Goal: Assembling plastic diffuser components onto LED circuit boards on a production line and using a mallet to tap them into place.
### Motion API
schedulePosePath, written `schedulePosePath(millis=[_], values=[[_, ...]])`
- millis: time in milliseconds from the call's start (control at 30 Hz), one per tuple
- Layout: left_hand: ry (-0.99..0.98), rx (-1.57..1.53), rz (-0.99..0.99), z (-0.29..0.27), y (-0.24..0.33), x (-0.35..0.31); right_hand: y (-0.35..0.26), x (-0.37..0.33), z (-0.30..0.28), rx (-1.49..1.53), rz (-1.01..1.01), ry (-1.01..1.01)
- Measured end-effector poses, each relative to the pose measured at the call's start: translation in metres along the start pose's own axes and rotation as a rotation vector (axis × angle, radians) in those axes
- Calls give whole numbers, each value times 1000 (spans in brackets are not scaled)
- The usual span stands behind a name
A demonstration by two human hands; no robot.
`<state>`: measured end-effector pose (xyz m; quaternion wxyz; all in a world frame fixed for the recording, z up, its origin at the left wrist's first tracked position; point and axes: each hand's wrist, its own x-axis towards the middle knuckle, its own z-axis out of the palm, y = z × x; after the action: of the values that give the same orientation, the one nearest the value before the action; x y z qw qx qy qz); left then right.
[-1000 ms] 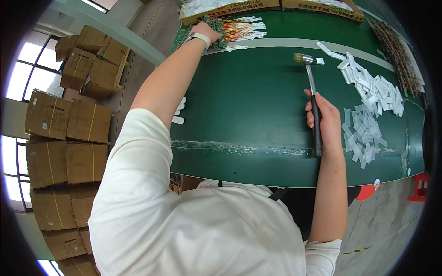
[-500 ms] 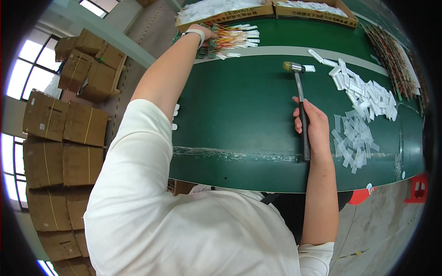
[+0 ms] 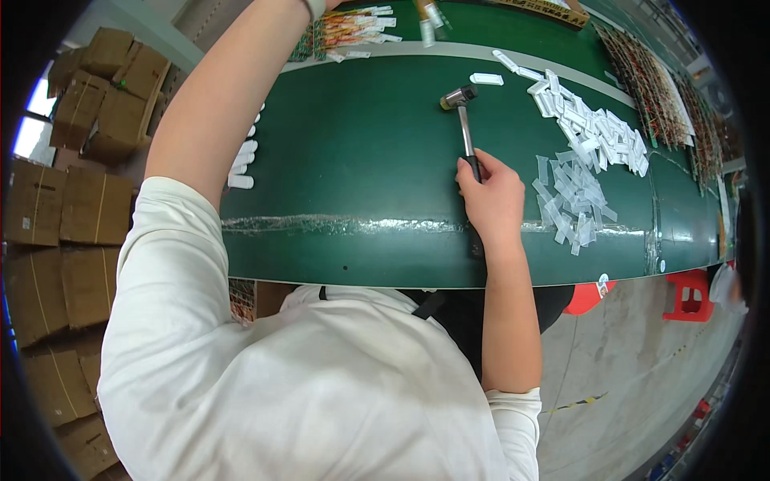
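Note:
In my right hand (image 3: 495, 196) is a small hammer (image 3: 466, 132), its metal-and-yellowish head pointing away from me above the green table (image 3: 345, 160). My left arm reaches to the far left, and of my left hand (image 3: 334, 3) only a sliver by the wristband shows; its fingers are cut off by the upper edge. Right of it hangs a blurred piece with white ends (image 3: 427, 26); its hold is hidden. Below the hand lies a bundle of orange and yellow wires with white ends (image 3: 353, 30). One white plastic casing (image 3: 486, 79) lies beyond the hammer head.
To the right lie a heap of white casings (image 3: 597, 128) and a pile of clear strips (image 3: 573, 196). Several white pieces (image 3: 241, 168) line the left edge beside my arm. Wire bundles (image 3: 642, 84) lie far right, cardboard boxes (image 3: 100, 204) stand left, a red stool (image 3: 690, 295) right.
My view has shifted, so the table sits higher and further left. The blurred white-ended piece now shows apart from the wire bundle. My right hand grips the hammer closer to its head.

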<state>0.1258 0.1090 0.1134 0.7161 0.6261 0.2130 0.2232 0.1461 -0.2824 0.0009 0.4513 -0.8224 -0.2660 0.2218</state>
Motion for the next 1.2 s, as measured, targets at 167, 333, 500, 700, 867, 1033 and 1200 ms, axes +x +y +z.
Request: schedulePosePath(millis=[167,333,500,700,867,1033,1200], values=[[43,59,71,34,-11,-93,14,-14,-27,-282,-22,149],[234,435,-57,19,-77,-200,25,-16,-45,-499,-55,275],[265,558,-154,2,-117,-252,20,-9,-76,-724,-36,306],[281,1155,290,13,-124,-265,3,82,-57,-549,-570,95],[128,1213,394,56,-137,-246,15,164,-7,-740,-881,155],[103,1341,294,67,-153,-227,16,181,-5,-917,-919,54],[114,1317,467,56,-159,-229,-5,164,-14,-781,-610,-147]])
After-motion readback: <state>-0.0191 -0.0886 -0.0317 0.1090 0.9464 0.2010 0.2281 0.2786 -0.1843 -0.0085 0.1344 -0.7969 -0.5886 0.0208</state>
